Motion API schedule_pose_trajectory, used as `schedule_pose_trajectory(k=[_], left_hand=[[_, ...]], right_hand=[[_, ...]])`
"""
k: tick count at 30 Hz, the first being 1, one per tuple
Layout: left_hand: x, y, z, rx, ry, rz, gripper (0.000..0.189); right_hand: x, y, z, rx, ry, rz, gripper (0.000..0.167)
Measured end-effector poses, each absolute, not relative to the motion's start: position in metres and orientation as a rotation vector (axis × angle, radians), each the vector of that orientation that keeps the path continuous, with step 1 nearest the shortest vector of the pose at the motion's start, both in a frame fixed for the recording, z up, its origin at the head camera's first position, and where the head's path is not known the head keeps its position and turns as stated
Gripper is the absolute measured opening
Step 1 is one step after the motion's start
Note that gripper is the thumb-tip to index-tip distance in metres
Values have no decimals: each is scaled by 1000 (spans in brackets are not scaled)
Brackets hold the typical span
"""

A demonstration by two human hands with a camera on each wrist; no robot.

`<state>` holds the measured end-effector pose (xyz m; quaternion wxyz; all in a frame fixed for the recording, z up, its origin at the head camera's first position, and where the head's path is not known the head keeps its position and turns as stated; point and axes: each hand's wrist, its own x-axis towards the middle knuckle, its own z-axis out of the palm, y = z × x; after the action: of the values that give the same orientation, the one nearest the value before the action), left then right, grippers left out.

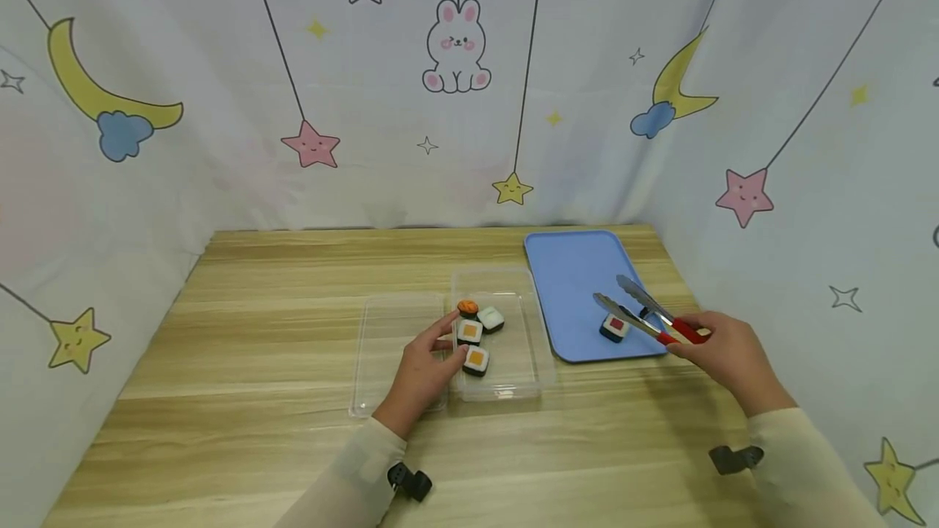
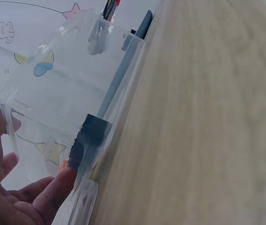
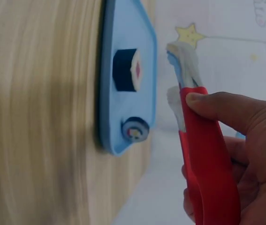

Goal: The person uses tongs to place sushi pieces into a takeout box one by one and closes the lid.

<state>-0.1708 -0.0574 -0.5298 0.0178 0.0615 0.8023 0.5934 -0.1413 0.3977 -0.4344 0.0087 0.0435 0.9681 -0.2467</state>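
Note:
My left hand [image 1: 424, 369] touches the left wall of a clear plastic container [image 1: 521, 353], thumb and index finger spread apart. Inside the container, along its left side, are an orange-topped sushi piece [image 1: 467, 309], a white-topped piece [image 1: 491, 319] and two sushi rolls with orange square centres [image 1: 476, 360]. My right hand [image 1: 726, 349] grips metal tongs [image 1: 637, 318] by their red handles. The tong tips are parted over the blue tray [image 1: 579, 267], with nothing between them. On the tray sit a red-centred sushi roll [image 3: 128, 70] and a small round roll [image 3: 135, 130], partly hidden by the tongs in the head view.
A clear plastic lid or second shallow container [image 1: 377, 349] lies left of the container, partly behind my left forearm. The wooden table [image 1: 279, 308] meets a patterned curtain [image 1: 396, 104] at the back and sides. The tray stands right beside the container.

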Motion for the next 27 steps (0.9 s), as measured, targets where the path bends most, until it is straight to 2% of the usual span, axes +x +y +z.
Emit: schedule_pose_trajectory(k=[14,27], left_hand=[[-172,-57,-531,168,2488,1827,60],[-172,-57,-531,187,2487,1837,59]], right_hand=[[-126,406,-446,112,2961,-669,63],[-122,406,-448,126,2953,-723,55]])
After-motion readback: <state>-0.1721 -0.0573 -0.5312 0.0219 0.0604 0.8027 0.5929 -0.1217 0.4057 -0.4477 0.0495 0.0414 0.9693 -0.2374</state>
